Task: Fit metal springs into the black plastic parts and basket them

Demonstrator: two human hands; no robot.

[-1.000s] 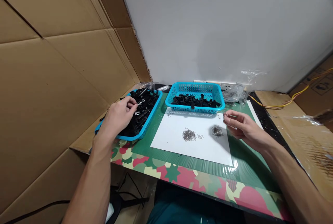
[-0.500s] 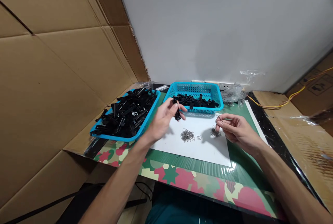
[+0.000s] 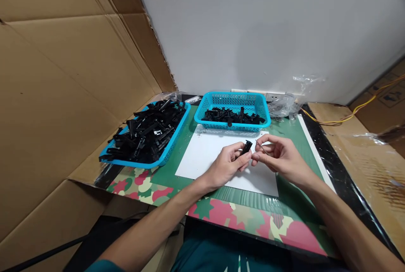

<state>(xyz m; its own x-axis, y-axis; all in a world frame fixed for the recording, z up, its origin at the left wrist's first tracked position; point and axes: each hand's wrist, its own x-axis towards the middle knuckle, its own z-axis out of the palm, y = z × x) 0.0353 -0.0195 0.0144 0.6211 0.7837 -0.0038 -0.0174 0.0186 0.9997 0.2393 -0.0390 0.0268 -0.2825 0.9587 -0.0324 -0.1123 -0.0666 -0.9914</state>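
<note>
Over the white sheet [image 3: 193, 158], my left hand [image 3: 229, 162] is closed around a black plastic part [image 3: 247, 147], a narrow piece whose end sticks up past the thumb. My right hand [image 3: 281, 154] pinches a thin, dark metal wire piece [image 3: 261, 147]; its exact shape is too small to make out. The fingertips of both hands nearly meet, with the wire piece close to the top of the black part. The small heaps of fine wire bits on the sheet are hidden behind my hands.
A blue basket [image 3: 164, 154] heaped with black plastic parts [image 3: 152, 130] stands at the left. Another blue basket [image 3: 232, 126] at the back holds fewer black parts. Clear plastic bags [image 3: 283, 106] and a yellow cable [image 3: 354, 114] lie at the back right. Cardboard [image 3: 79, 74] walls the left side.
My left hand has carried the black part rightward and down, close to my right hand. The right hand stays near its place, still pinching the wire piece. The view has shifted slightly.
</note>
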